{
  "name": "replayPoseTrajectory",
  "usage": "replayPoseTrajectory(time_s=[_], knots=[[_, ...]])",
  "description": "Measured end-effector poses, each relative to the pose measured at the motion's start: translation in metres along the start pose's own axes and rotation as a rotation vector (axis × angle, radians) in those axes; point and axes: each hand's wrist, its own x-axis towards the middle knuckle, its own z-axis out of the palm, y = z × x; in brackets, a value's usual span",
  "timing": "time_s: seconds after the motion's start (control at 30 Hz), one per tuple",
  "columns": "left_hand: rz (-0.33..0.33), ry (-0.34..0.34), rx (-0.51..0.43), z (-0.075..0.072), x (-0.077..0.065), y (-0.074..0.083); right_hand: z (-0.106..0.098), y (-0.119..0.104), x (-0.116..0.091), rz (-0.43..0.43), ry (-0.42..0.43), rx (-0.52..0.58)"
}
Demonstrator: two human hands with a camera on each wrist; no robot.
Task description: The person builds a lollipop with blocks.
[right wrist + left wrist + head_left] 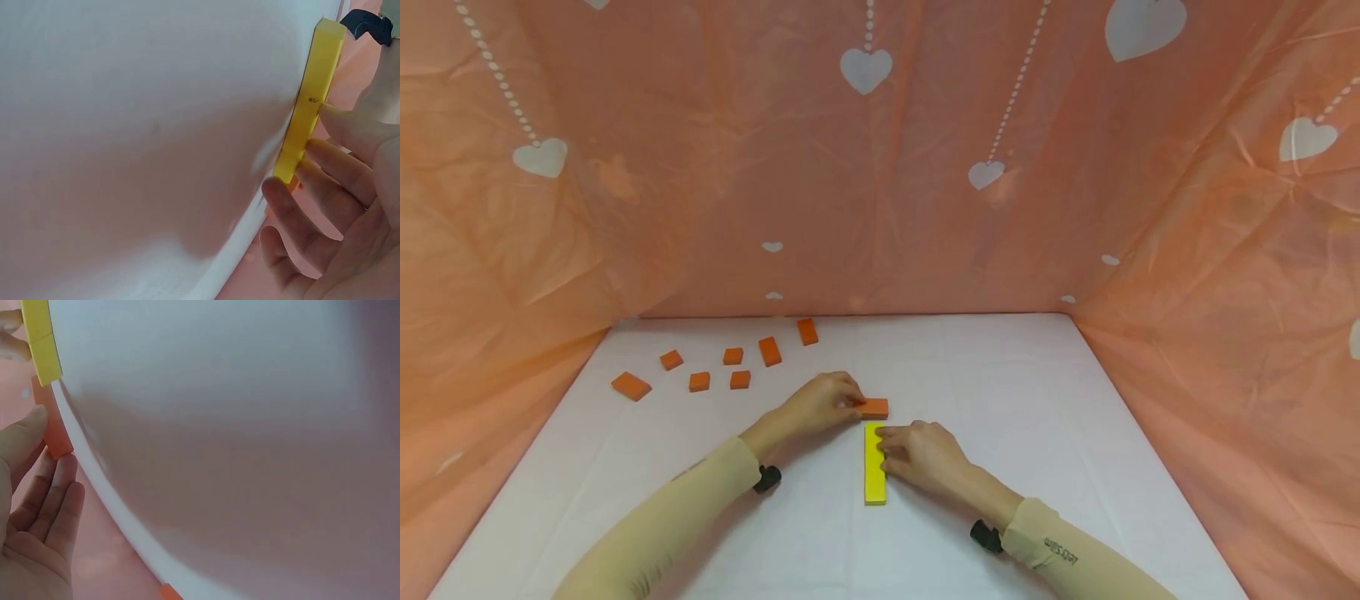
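In the head view a flat orange rectangular block [874,408] lies crosswise on the white table, just beyond the far end of a long yellow strip [874,479]. My left hand [820,404] pinches the orange block's left end; the left wrist view shows the thumb on the orange block [55,428] and fingertips at its end. A seam crosses the yellow strip [39,328] near that end. My right hand [928,454] is at the yellow strip's right side. In the right wrist view its thumb and fingertips touch one side of the yellow strip [312,81], without wrapping round it.
At the far left of the white table [1037,400] lie several loose orange blocks: longer ones such as this rectangle [631,386] and small squarish ones such as this piece [699,382]. An orange-pink curtain [925,233] with white hearts encloses the back and sides.
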Motion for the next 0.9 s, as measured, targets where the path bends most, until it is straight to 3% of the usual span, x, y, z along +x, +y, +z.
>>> replayPoseTrajectory(time_s=[0.9], knots=[[-0.039, -0.105, -0.023, 0.0093, -0.0021, -0.0021, 0.0007, 0.0011, -0.0002, -0.009, 0.0, -0.006]])
